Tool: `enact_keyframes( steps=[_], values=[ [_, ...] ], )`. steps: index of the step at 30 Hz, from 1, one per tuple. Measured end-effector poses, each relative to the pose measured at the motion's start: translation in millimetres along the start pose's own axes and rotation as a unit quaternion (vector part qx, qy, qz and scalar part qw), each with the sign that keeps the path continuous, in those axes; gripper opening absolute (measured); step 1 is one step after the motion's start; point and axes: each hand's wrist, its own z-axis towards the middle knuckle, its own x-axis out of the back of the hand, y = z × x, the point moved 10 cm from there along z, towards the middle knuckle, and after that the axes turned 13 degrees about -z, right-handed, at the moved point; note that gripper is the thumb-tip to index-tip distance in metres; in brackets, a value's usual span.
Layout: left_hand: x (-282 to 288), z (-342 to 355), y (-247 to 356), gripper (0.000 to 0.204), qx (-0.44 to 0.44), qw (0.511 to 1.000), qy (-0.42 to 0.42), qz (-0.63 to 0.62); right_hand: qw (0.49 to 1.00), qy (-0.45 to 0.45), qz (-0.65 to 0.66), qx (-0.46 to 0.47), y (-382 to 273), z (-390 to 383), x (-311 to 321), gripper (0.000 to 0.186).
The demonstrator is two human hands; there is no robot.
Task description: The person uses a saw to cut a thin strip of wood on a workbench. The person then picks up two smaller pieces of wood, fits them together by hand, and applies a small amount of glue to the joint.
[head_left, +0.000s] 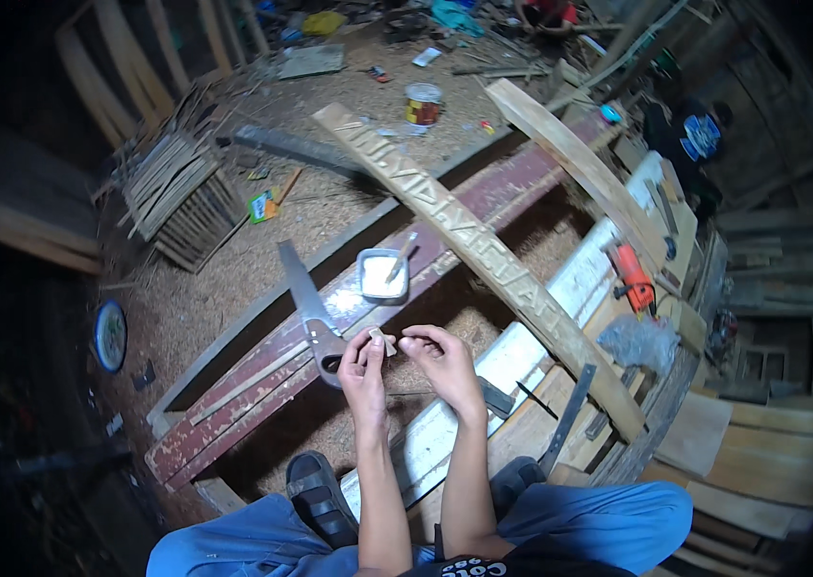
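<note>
My left hand [364, 375] pinches a small light-brown wooden piece [386, 344] between thumb and fingers. Right beside it, my right hand [445, 361] has its thumb and fingers drawn together; whatever they hold, if anything, is too small to make out. Under my left hand lies a handsaw [305, 288], its dark handle close to my wrist, on a worn dark-red beam [262, 394]. A square tub of white paste [371, 288] stands just beyond my hands, with a brush [403, 256] leaning in it. A long board with raised carved letters [464, 236] slants across the beams to the right.
To the right are a red power tool [632, 277], a clear plastic bag [639, 344] and a dark metal bar [570, 412]. A paint can [423, 104] and a slatted wooden stool [180, 197] stand on the shavings-covered ground. Another person [695, 139] is at the far right.
</note>
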Motion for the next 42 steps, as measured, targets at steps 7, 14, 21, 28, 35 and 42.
enact_keyframes(
  steps=[7,14,21,28,35,42],
  values=[
    [51.8,29.7,10.9,0.033,0.035,0.997,0.04,0.05,0.983,0.08,-0.152,0.055,20.9,22.0,-43.8,0.032],
    [49.4,64.1,-7.9,0.029,0.021,0.996,0.013,0.087,0.97,0.158,-0.184,0.024,35.0,64.2,-45.9,0.033],
    [29.4,97.7,-37.9,0.027,0.024,0.982,0.022,0.184,0.922,0.267,-0.272,-0.063,59.5,132.2,-16.9,0.044],
    [32.5,105.0,-56.5,0.025,0.019,0.989,-0.008,0.15,0.934,0.259,-0.241,-0.052,52.8,144.5,-37.8,0.032],
    [48.4,95.3,-33.4,0.024,0.006,0.978,0.021,0.205,0.957,0.248,-0.126,-0.079,68.8,107.8,-60.4,0.026],
    [52.1,92.8,-30.7,0.028,0.026,0.969,0.026,0.243,0.922,0.375,-0.1,0.002,70.9,83.3,-54.1,0.029]
  ],
)
